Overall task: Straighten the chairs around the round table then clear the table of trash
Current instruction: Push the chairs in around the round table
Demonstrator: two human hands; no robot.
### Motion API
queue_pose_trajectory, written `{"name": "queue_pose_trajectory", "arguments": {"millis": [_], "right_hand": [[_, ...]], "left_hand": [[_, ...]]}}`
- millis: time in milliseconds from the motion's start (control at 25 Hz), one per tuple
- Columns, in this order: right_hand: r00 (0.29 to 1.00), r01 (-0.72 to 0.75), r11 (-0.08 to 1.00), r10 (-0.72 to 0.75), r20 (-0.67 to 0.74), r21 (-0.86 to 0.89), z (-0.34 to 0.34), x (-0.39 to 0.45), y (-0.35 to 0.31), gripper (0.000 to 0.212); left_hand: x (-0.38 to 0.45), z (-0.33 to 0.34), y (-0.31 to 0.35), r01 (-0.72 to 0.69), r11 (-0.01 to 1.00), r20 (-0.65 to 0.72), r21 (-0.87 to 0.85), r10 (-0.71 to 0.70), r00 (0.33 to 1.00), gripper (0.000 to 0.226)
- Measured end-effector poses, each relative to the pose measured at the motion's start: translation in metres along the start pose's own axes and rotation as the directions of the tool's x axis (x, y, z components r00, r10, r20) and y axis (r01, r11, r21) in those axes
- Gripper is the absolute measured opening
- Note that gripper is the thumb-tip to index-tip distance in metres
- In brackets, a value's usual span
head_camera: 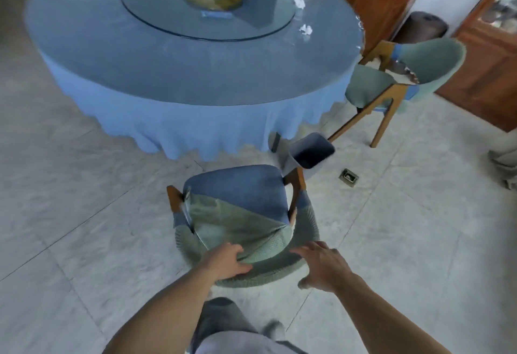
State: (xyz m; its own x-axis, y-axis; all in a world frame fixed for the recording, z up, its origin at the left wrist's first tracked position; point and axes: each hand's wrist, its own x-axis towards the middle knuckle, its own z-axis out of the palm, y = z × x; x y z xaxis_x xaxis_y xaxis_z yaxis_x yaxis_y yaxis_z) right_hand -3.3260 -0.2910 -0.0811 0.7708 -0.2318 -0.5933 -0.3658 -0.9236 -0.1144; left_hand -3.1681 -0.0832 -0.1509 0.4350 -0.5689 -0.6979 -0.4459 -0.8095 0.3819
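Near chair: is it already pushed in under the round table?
No. The near chair stands on open floor, clear of the table, with the left hand gripping its backrest.

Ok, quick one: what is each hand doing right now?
Left hand: grips the top of the near chair's backrest.
Right hand: open, fingers spread at the backrest; contact cannot be told.

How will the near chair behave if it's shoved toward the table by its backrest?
The near chair will likely slide easily, since the tiled floor looks smooth. Pushed high at the backrest, where the left hand grips, it may tip forward. Its wooden frame looks stiff.
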Motion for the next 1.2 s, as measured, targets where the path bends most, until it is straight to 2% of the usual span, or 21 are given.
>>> {"name": "queue_pose_trajectory", "arguments": {"millis": [120,240,360,520,640,840,1200], "right_hand": [[1.000,0.024,1.000,-0.024,-0.010,-0.005,0.023,-0.001,0.005,0.084],[0.995,0.076,0.995,-0.080,-0.056,-0.072,0.035,0.013,-0.006,0.073],[0.992,0.113,0.991,-0.116,-0.048,-0.071,0.046,0.026,-0.016,0.064],[0.992,0.105,0.993,-0.108,-0.071,-0.052,0.054,0.038,-0.012,0.054],[0.994,0.101,0.995,-0.101,-0.045,0.001,0.052,0.049,-0.007,0.056],[0.991,0.131,0.990,-0.132,-0.007,-0.047,0.049,0.060,-0.002,0.052],[0.992,0.113,0.994,-0.113,-0.062,-0.008,-0.011,0.146,-0.019,0.046]], "left_hand": [[-0.024,0.028,0.000,0.064,0.997,-0.178,-0.046,-0.072,0.981,0.064],[-0.045,0.048,-0.004,0.053,0.997,-0.304,0.050,-0.035,0.952,0.076],[-0.054,0.057,-0.003,0.073,0.993,-0.252,0.093,-0.047,0.967,0.085],[-0.043,0.062,0.007,0.139,0.987,-0.289,0.083,-0.109,0.951,0.076],[-0.031,0.062,0.008,0.182,0.978,-0.321,0.098,-0.142,0.936,0.071],[-0.020,0.057,0.003,0.196,0.976,-0.279,0.091,-0.164,0.946,0.058],[0.042,-0.044,-0.024,0.163,0.983,-0.279,0.085,-0.134,0.951,0.056]]}}
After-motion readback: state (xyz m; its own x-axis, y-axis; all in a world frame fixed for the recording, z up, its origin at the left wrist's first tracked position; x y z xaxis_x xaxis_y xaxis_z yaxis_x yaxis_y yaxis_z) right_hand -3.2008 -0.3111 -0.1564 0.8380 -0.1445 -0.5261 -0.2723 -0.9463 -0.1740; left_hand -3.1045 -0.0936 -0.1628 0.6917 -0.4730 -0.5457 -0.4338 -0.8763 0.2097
